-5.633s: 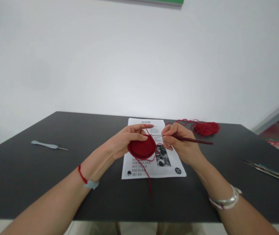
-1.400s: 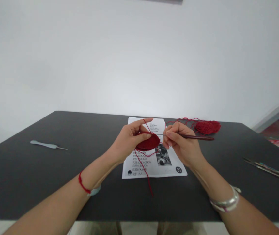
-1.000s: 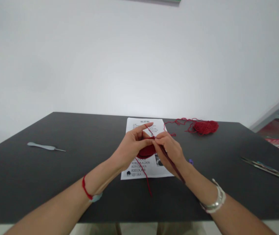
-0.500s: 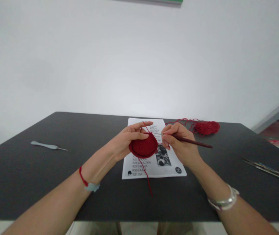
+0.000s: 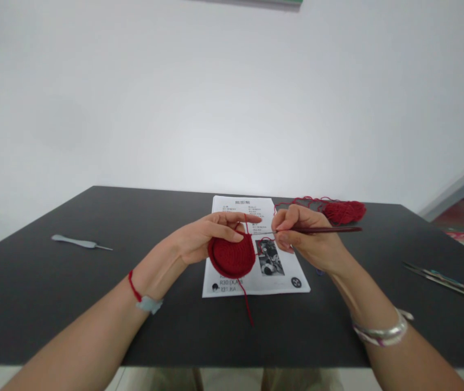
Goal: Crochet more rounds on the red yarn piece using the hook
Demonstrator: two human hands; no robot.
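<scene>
A round red crochet piece [image 5: 232,257] with a raised rim is pinched at its upper edge by my left hand [image 5: 211,234]. Red yarn runs over that hand's outstretched index finger, and a loose tail [image 5: 248,305] hangs below the piece. My right hand [image 5: 307,234] grips a crochet hook [image 5: 329,229] with a dark red handle, held nearly level. Its thin metal shaft points left and meets the top right edge of the piece. The exact stitch at the hook's tip is too small to make out.
Printed pattern sheets [image 5: 223,290] lie under both hands on the dark table [image 5: 134,217]. A red yarn skein [image 5: 344,212] sits at the back right. A second hook [image 5: 80,242] with a pale handle rests at left, and metal snips [image 5: 441,279] at right.
Both hands have come down slightly. The crochet piece has shifted lower and left, showing more of the sheet's top. The hook is now more level, its handle a little further right.
</scene>
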